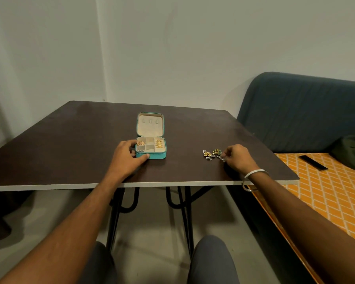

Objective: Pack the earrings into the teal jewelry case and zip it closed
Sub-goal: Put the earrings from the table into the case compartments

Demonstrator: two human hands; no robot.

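The teal jewelry case (159,155) lies open on the dark table (70,144), its cream lid tipped back. Gold earrings (159,143) fill its right compartment, and more sit in the left ones. My left hand (126,156) grips the case's front left corner, thumb along the front wall and fingers on the left side. To the right, two flowery gold, green and silver earrings (211,154) lie loose on the table. My right hand (237,157) has its fingers curled at the right-hand earring and pinches its silver dangle (222,158).
The table's white front edge (49,187) runs just below my wrists. A blue sofa back (305,111) and an orange patterned cover (326,191) with a black remote (313,162) lie to the right. My knees show under the table.
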